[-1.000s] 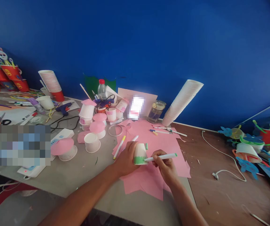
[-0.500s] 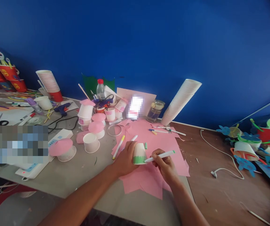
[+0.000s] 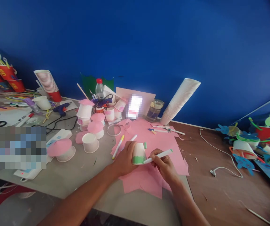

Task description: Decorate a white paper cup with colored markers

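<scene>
My left hand (image 3: 126, 158) is wrapped round the left side of a white paper cup (image 3: 139, 151), which stands rim down with a green band drawn along its lower part. Pinched in the fingers of my right hand (image 3: 162, 164) is a white felt-tip pen (image 3: 163, 153) with a green end. Its tip meets the cup near the lower right rim. Just behind the cup sits a small green cap (image 3: 145, 145). Pink paper (image 3: 149, 183) lies beneath both hands. To the left rests a marker with a yellow end (image 3: 118, 147).
Pink-topped paper cups (image 3: 59, 148) and an open white cup (image 3: 90, 142) stand at left, near a power strip (image 3: 43, 157). A tall leaning cup stack (image 3: 180, 100), a glass jar (image 3: 155, 110) and a lit phone (image 3: 134, 106) are behind. A white cable (image 3: 229, 169) lies right.
The pen has tilted slightly and its tip has shifted a little left along the cup's lower edge. The left hand keeps its hold on the cup. The view has shifted slightly.
</scene>
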Motion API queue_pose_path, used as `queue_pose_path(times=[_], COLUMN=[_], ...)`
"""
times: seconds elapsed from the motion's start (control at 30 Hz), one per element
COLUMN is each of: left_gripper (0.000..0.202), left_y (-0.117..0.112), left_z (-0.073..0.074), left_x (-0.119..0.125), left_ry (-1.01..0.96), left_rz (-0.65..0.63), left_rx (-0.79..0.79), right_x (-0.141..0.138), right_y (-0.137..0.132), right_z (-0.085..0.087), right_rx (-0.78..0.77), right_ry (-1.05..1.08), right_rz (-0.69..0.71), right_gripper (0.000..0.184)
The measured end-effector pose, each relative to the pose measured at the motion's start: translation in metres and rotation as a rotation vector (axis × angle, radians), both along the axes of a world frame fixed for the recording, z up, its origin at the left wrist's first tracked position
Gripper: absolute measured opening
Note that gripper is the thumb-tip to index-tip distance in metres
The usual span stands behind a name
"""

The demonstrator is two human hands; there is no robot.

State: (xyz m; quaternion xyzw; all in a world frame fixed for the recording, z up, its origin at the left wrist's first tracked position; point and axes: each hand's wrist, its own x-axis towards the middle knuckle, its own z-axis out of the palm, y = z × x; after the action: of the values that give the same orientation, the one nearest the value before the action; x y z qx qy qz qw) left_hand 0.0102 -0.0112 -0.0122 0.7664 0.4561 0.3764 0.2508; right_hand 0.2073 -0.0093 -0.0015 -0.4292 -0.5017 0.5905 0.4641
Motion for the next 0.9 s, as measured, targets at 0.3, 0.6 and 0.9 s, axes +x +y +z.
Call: queue_pose_path(times=[0.3, 0.6, 0.9], left_gripper=[0.063, 0.065, 0.064], left_y=[-0.0005, -0.0007, -0.0014], left_z=[0.0043, 0.002, 0.0044], left_x=[-0.0007, -0.0001, -0.0002], left_ry=[0.002, -0.006, -0.006], left_rz=[-0.009, 0.001, -0.008], left_rx=[-0.042, -0.042, -0.033], right_x=[-0.0005, -0.0007, 0.0006], right_y=[0.0013, 0.0017, 0.0034], right_z=[0.0002, -0.0004, -0.0019], right_rx=[0.008, 0.006, 0.002], right_ry=[0.002, 0.015, 0.028], right_rz=[-0.005, -0.026, -0.064], right_gripper=[0.036, 0.036, 0.036])
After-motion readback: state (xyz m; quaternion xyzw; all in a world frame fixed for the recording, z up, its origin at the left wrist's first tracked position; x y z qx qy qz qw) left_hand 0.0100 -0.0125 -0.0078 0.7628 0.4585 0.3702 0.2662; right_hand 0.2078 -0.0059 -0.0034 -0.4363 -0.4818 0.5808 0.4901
